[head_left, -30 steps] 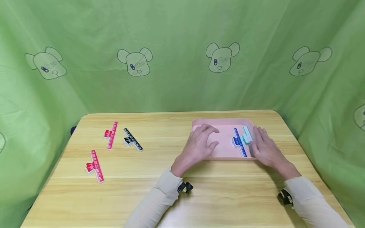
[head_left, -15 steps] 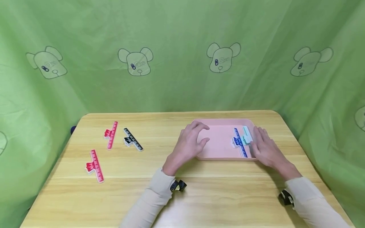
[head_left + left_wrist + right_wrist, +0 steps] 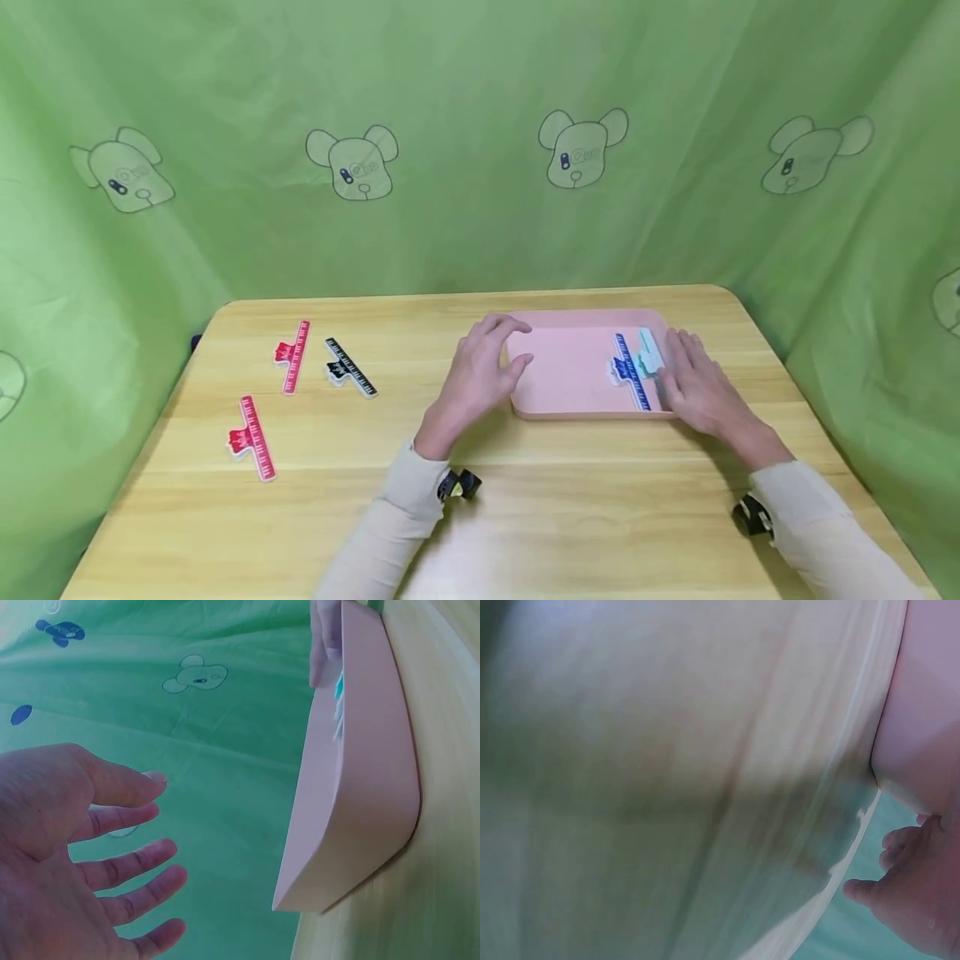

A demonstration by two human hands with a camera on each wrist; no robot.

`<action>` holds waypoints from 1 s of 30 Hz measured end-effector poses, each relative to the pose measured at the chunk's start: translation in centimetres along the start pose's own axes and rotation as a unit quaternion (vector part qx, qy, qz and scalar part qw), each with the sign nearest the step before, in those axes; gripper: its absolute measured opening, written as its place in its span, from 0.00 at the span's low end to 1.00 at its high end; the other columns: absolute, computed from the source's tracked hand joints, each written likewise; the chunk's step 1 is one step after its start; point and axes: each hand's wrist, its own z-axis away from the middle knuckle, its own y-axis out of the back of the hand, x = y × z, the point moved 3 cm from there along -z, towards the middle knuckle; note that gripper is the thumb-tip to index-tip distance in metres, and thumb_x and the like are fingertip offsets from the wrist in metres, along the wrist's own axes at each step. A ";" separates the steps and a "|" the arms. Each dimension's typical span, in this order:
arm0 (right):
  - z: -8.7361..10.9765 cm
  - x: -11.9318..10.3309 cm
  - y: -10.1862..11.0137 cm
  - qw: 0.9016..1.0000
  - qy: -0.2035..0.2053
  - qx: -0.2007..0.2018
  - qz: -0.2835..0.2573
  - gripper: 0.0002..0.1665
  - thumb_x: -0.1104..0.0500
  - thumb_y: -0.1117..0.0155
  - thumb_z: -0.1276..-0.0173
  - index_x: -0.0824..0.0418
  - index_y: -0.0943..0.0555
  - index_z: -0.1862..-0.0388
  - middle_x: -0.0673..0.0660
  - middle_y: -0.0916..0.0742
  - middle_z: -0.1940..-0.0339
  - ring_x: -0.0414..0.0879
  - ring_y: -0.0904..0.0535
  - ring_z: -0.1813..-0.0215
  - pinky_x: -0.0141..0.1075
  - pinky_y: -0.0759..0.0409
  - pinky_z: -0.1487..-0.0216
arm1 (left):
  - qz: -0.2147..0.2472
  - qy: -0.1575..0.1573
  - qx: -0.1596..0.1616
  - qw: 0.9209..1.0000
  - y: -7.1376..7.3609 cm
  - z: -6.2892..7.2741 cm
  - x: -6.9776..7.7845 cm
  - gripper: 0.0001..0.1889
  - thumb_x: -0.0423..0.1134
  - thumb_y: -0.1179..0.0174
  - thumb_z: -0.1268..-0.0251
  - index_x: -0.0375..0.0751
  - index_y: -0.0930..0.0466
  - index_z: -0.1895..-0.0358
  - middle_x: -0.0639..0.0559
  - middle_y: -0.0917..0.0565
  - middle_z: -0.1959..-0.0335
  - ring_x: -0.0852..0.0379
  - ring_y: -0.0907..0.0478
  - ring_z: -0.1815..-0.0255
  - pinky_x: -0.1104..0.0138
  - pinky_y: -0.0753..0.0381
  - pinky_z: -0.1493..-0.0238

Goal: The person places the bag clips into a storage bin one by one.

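A pink tray (image 3: pixel 558 375) lies at the right of the table. Inside its right half are a blue clip (image 3: pixel 632 377) with a piano-key pattern and a mint-and-white clip (image 3: pixel 651 354), side by side. My left hand (image 3: pixel 474 377) hovers beside the tray's left end, fingers and thumb spread apart; in the left wrist view, that hand (image 3: pixel 82 855) holds nothing and stands apart from the tray (image 3: pixel 375 765). Against the tray's right end rests my right hand (image 3: pixel 703 390), its fingers extended. Its grip is partly hidden in the right wrist view, where the hand (image 3: pixel 922 900) meets the tray wall.
On the table's left side lie a red clip (image 3: pixel 297 357), a second red clip (image 3: pixel 257 437) and a black clip (image 3: pixel 351 367), all piano-patterned. A green curtain (image 3: pixel 465 242) printed with bear heads stands behind the wooden table (image 3: pixel 570 517).
My left hand has moved left, from over the tray to just outside its left end, with nothing in it. The right hand and the clips have stayed in place.
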 end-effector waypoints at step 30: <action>-0.2 0.0 0.0 1.000 0.001 -0.002 0.001 0.42 0.49 0.66 0.16 0.69 0.67 0.18 0.74 0.56 0.17 0.73 0.62 0.19 0.70 0.57 0.25 | 0.030 0.053 0.032 0.998 4.1 0.0 -4.2 0.19 0.35 0.32 0.32 0.41 0.19 0.40 0.45 0.21 0.39 0.46 0.26 0.34 0.53 0.28 0.30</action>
